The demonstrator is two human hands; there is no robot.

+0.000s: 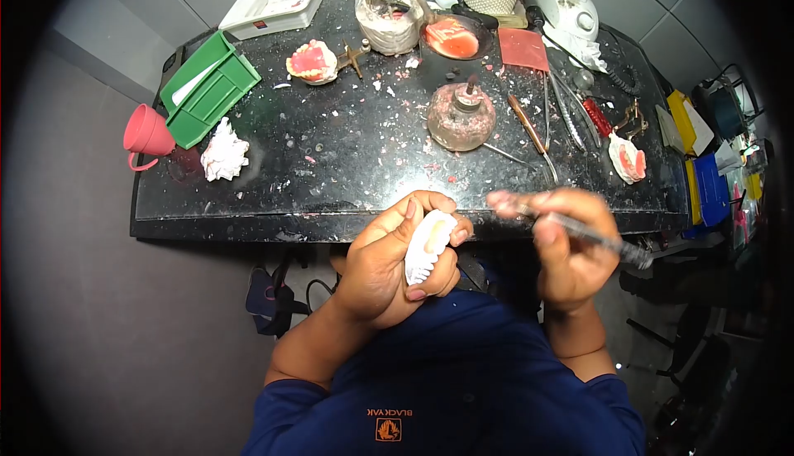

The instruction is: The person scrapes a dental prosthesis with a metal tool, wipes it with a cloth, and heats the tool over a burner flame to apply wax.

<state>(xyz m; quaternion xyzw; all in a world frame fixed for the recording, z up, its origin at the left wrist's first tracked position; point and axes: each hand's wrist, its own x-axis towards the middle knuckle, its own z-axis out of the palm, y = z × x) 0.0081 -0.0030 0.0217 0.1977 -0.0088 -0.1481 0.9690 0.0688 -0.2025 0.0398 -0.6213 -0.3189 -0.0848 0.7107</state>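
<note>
Head view of a dental bench. The left hand (389,261) is clenched around a white plaster cast (428,245), held just in front of the near edge of the black worktop (331,166), toothed side turned toward the right hand (566,245). The right hand grips a slender metal hand instrument (595,237) in a pen-like hold; its fingers are blurred, and the tip appears to stand apart from the cast. The step in hand is judged to be wax carving or trimming on the cast. The next move calls for bringing the tip onto the cast with a steady, braced stroke. On the worktop lie a glass spirit lamp (461,115), a pink denture model (312,62) and a green tray (207,88).
</note>
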